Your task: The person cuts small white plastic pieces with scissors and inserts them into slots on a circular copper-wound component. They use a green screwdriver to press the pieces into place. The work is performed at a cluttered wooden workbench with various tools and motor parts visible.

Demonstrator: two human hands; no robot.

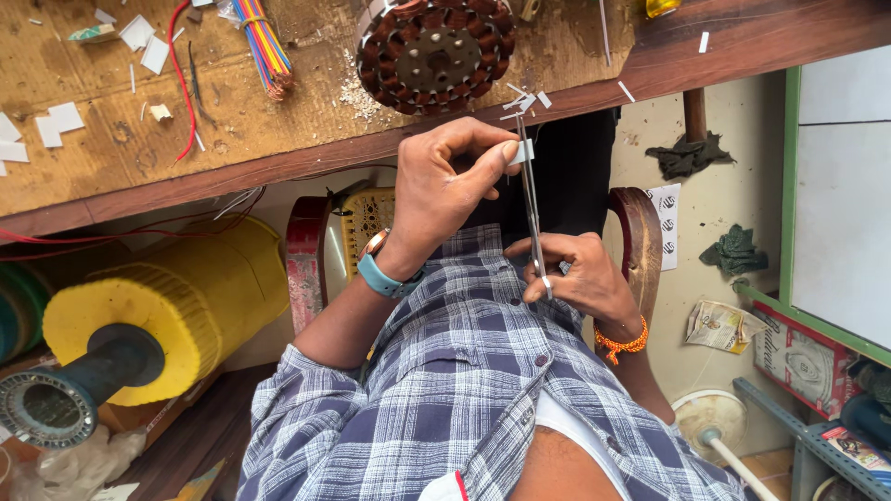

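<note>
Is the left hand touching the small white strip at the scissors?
Touching: the head view shows the left hand pinching the white strip between thumb and forefinger.

Two bare hands raised close together in front of the person's chest, seen from above.

The left hand point(445, 181) is lifted higher, wrist bent, knuckles toward the camera, its thumb and forefinger pressed together in a fine pinch grip at the fingertips while the other fingers curl loosely inward. The left forearm rises from a rolled checked sleeve, a band around the wrist. The right hand point(574, 276) sits lower, nearer the chest, fingers curled closed into a grip, back of the hand facing up, a cord around its wrist. The hands are near each other but not touching.
</note>
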